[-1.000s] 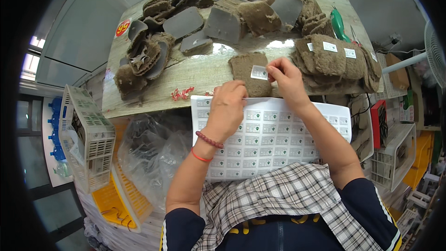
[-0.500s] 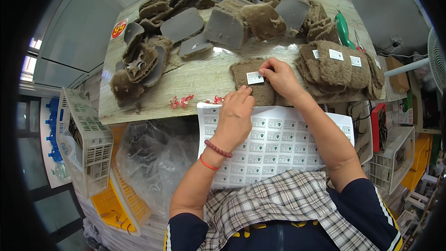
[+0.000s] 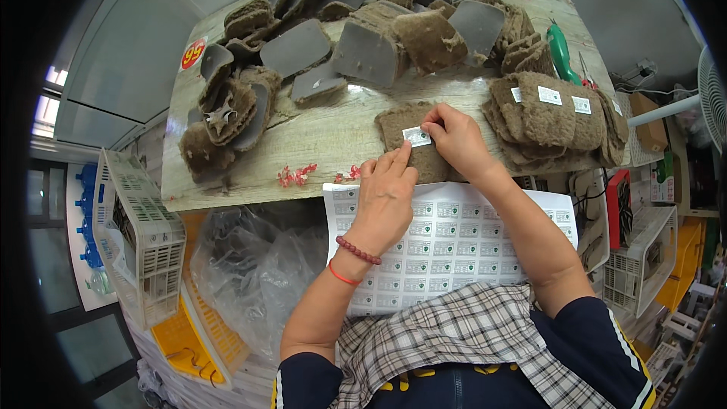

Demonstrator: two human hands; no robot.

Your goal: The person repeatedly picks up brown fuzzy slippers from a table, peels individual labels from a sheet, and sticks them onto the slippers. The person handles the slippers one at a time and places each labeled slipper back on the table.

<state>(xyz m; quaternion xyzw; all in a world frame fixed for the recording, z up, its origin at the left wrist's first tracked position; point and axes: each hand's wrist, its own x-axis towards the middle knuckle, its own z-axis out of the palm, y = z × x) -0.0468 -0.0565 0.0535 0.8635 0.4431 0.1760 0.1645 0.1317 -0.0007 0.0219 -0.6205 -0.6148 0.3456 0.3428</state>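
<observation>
A brown fuzzy pad (image 3: pixel 393 120) lies near the table's front edge, with a small white printed label (image 3: pixel 416 136) on its top. My right hand (image 3: pixel 460 141) pinches the label's right end between thumb and fingertips. The left hand (image 3: pixel 386 198) reaches in from below, fingers stretched out, its index fingertip touching the label's lower left edge. Whether the label is fully flat on the pad I cannot tell. A large sheet of the same labels (image 3: pixel 452 231) spreads over my lap under both forearms, against the table edge.
At the right stand stacked fuzzy pads (image 3: pixel 547 117) with labels. Grey-backed pads (image 3: pixel 297 47) are heaped along the back and left. A green-handled tool (image 3: pixel 559 50) lies at the far right. Plastic crates (image 3: pixel 144 227) and a clear plastic bag (image 3: pixel 246 273) are below left.
My left index finger has come up to the label's lower left edge. The right hand keeps its pinch on the label. The view has shifted slightly.
</observation>
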